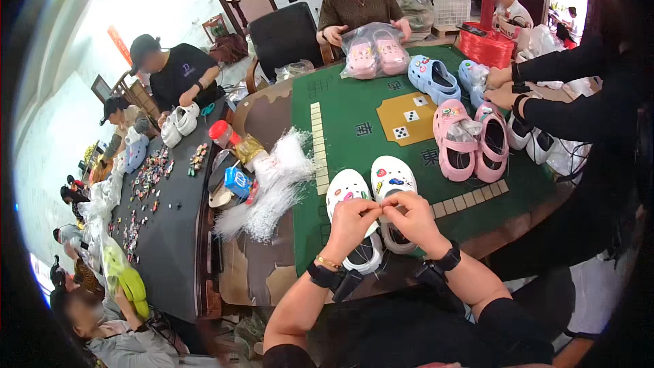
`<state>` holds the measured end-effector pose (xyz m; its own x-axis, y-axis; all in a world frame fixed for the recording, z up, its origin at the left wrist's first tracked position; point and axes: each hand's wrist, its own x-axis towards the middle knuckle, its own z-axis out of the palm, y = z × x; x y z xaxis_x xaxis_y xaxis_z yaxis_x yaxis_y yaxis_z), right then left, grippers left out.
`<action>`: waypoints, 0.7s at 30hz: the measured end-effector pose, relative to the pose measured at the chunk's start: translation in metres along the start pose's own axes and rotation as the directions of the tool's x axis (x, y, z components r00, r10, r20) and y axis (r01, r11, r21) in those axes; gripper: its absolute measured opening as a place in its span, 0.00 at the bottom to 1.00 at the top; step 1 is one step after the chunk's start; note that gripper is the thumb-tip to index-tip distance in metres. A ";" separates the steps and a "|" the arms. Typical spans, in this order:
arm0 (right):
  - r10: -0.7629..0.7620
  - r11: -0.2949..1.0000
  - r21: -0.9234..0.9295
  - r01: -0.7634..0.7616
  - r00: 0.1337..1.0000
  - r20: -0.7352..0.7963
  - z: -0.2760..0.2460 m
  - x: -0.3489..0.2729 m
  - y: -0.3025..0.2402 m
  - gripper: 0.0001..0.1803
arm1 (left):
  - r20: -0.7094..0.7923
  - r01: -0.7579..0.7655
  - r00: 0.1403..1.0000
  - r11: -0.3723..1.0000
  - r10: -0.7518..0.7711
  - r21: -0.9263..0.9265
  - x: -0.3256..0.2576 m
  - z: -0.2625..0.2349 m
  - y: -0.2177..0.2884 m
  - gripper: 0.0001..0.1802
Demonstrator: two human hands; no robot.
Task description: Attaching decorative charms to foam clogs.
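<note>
Fingers (379,208) over white clogs (371,194)

Single head view, worn fisheye, looks steeply down and forward over green table (354,105) near edge, close to hands.

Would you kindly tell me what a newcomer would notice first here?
Two hands, the left hand and right hand, meet over a pair of white clogs on the green table. To the right lie pink clogs; to the left, a heap of white plastic ties.
</note>
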<state>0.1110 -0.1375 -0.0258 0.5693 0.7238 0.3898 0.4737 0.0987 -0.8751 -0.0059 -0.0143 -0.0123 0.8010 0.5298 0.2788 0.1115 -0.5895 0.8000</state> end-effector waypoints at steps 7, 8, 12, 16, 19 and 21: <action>0.004 0.996 0.094 -0.005 1.000 0.013 -0.001 -0.003 0.009 0.08 | 0.041 -0.068 0.997 0.997 0.066 0.041 -0.001 -0.001 0.000 0.08; 0.052 0.986 0.158 -0.049 0.999 -0.013 0.001 -0.002 0.010 0.08 | 0.036 -0.075 0.997 0.996 0.074 0.042 -0.001 -0.001 0.000 0.08; 0.128 0.978 0.164 -0.126 0.992 0.000 0.000 0.000 0.010 0.07 | 0.011 -0.036 0.999 0.999 0.036 0.005 -0.007 -0.001 -0.001 0.10; 0.095 0.991 0.090 -0.100 0.993 0.064 -0.002 0.000 0.005 0.06 | 0.021 -0.004 1.000 1.000 0.004 -0.005 -0.011 -0.003 -0.005 0.14; 0.065 0.995 0.069 -0.070 0.995 0.070 0.000 0.001 0.004 0.06 | 0.039 -0.005 0.999 1.000 0.005 -0.013 -0.011 -0.003 -0.008 0.15; 0.011 0.999 0.044 -0.013 0.999 0.053 0.002 0.001 0.004 0.05 | 0.034 -0.006 0.999 1.000 0.007 -0.014 -0.011 -0.003 -0.009 0.16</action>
<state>0.1127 -0.1349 -0.0297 0.5381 0.7600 0.3646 0.4358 0.1194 -0.8921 -0.0172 -0.0129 -0.0207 0.8212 0.5048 0.2661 0.0980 -0.5842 0.8057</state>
